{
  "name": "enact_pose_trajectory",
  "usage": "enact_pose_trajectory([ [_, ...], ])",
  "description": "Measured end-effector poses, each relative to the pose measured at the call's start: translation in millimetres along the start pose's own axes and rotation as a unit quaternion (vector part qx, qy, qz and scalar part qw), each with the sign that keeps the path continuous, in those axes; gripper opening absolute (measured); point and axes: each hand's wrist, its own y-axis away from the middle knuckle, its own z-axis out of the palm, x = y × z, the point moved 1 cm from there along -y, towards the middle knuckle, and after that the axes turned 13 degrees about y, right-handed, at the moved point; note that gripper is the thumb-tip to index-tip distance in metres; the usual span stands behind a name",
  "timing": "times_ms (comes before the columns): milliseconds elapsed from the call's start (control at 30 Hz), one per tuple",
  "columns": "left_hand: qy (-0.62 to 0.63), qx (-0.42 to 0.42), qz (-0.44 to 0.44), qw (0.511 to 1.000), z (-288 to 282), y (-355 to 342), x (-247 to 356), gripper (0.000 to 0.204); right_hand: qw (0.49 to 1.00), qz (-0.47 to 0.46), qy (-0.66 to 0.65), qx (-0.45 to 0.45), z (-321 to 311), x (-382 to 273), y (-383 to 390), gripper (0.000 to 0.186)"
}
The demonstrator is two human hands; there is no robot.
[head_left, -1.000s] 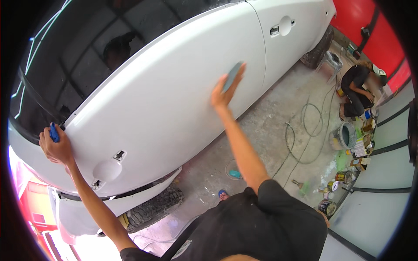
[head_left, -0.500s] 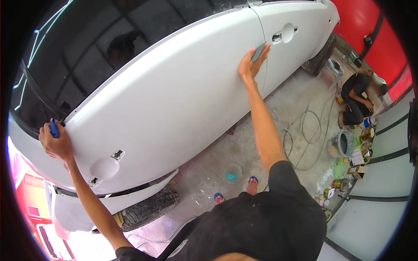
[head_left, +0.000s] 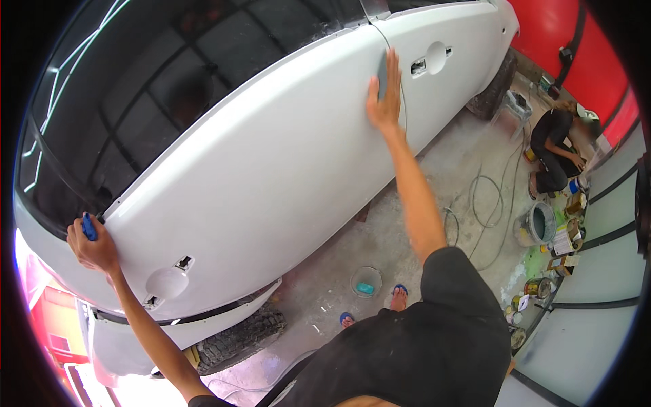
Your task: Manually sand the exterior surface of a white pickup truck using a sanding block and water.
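A white car door panel (head_left: 251,163) fills the middle of the view. My right hand (head_left: 386,105) lies on it beside the seam to the neighbouring door, fingers stretched upward and thumb apart. Between that hand and the panel is a grey sheet (head_left: 383,73), which looks like sandpaper. At the door's upper left corner, by the dark window (head_left: 169,88), my left hand (head_left: 93,244) is closed around a small blue object (head_left: 89,227) whose kind I cannot make out. Round handle recesses (head_left: 167,283) show bare openings.
A small bucket (head_left: 355,285) with a turquoise piece inside stands near my feet. Hoses (head_left: 485,203) coil on the floor. At right, a person in dark clothes (head_left: 557,146) crouches beside a large bucket (head_left: 536,224) and several cans (head_left: 539,288). A tyre (head_left: 237,339) lies below the door.
My right hand has slid up and left along the seam with the grey sheet, and its fingers now point more upright. My left hand keeps its place at the door corner. The view has shifted slightly.
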Motion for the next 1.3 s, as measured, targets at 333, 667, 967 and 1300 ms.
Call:
enact_pose_trajectory([
  [333, -0.016, 0.001, 0.01, 1.0, 8, 3, -11, 0.014, 1.0, 0.013, -0.026, -0.013, 4, 29, 3, 0.074],
  [667, -0.017, 0.006, -0.002, 1.0, 5, 3, -6, 0.016, 0.998, -0.055, 0.001, 0.017, 4, 35, -6, 0.073],
  [967, -0.025, 0.017, 0.005, 1.0, -2, -2, -7, 0.017, 0.997, -0.079, -0.022, -0.002, 15, 48, 36, 0.077],
  [1300, -0.045, 0.019, -0.029, 0.998, 4, 2, -15, 0.016, 0.995, -0.096, -0.035, 0.0, 6, 81, 77, 0.077],
])
